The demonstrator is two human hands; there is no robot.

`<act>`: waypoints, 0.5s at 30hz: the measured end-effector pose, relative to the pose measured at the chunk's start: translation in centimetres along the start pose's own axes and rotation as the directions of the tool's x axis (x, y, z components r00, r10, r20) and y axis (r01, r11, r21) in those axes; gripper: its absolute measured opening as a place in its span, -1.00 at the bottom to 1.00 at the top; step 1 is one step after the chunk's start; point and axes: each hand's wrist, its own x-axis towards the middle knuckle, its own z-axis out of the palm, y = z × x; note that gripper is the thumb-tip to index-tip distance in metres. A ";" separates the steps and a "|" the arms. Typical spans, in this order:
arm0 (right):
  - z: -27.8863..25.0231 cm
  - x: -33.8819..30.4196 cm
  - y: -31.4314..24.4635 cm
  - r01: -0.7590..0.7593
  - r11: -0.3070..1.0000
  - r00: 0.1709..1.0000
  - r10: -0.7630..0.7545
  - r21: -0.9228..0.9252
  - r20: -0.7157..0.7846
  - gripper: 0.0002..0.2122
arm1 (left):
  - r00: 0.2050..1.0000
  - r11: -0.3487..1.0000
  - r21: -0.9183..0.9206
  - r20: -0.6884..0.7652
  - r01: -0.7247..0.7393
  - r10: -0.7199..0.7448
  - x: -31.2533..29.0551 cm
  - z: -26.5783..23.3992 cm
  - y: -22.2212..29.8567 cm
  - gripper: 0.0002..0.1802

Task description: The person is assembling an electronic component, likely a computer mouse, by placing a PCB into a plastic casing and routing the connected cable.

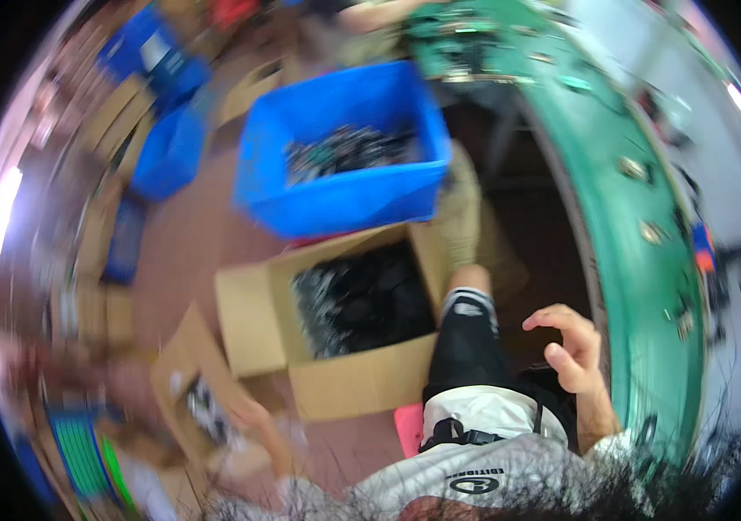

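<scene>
The right hand [575, 349], empty, fingers loosely parted, hangs near the green counter [644, 330]; the blurred left hand [254, 418], grip impossible to tell, is at a cardboard box [190, 346].

Right hand [575, 351] loosely curled; left hand [255, 418] blurred, perhaps outstretched.

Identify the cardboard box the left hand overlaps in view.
The box at lower left, with blurred contents; the left hand doesn't overlap the central box of dark pieces.

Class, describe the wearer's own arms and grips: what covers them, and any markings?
The right grip wears no glove. The left grip is blurred but looks gloveless. Pale sleeves leave the forearms at least partly bare; no cables or markings show.
</scene>
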 end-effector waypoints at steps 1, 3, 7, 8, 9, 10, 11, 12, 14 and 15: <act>0.4 0.6 -2.3 0.157 0.987 0.984 -0.154 0.030 -0.094 -0.68 | 0.995 0.995 -0.059 0.050 -0.087 0.090 4.7 3.9 2.5 -0.43; -2.4 3.0 -5.4 0.485 0.874 0.860 -0.471 0.026 -0.193 -0.75 | 0.924 0.917 -0.245 0.140 -0.315 0.355 -1.8 13.8 12.1 -0.62; 1.5 2.4 -8.7 0.872 0.475 0.380 -0.812 -0.122 -0.443 -0.92 | 0.438 0.607 -0.714 0.448 -0.349 0.780 -6.0 22.1 35.1 -0.67; 2.8 2.1 -10.1 0.850 0.486 0.301 -0.764 -0.202 -0.571 -0.93 | 0.236 0.483 -0.818 0.426 -0.311 0.873 -9.1 22.4 38.2 -0.64; 3.6 1.4 -10.6 0.813 0.515 0.215 -0.699 -0.272 -0.682 -0.91 | 0.021 0.429 -0.854 0.443 -0.294 0.896 -12.1 21.7 40.5 -0.62; 3.4 -0.1 -10.7 0.792 0.518 0.172 -0.697 -0.323 -0.696 -0.91 | -0.200 0.314 -0.914 0.368 -0.257 0.908 -14.6 21.6 42.1 -0.62; 0.7 -2.4 -10.8 0.757 0.532 0.136 -0.697 -0.380 -0.704 -0.91 | -0.333 0.165 -0.968 0.222 -0.191 0.916 -17.4 21.2 43.0 -0.59; 0.7 -3.5 -11.1 0.707 0.557 0.100 -0.690 -0.437 -0.717 -0.91 | -0.462 0.172 -0.967 0.241 -0.188 0.853 -18.7 21.5 43.1 -0.59; 0.2 -4.2 -12.2 0.584 0.610 0.044 -0.682 -0.535 -0.730 -0.92 | -0.643 0.147 -0.961 0.265 -0.232 0.718 -21.6 22.4 42.0 -0.59; 0.2 -4.6 -12.6 0.522 0.633 0.016 -0.678 -0.572 -0.735 -0.92 | -0.697 0.102 -0.953 0.279 -0.285 0.660 -21.4 23.6 40.9 -0.60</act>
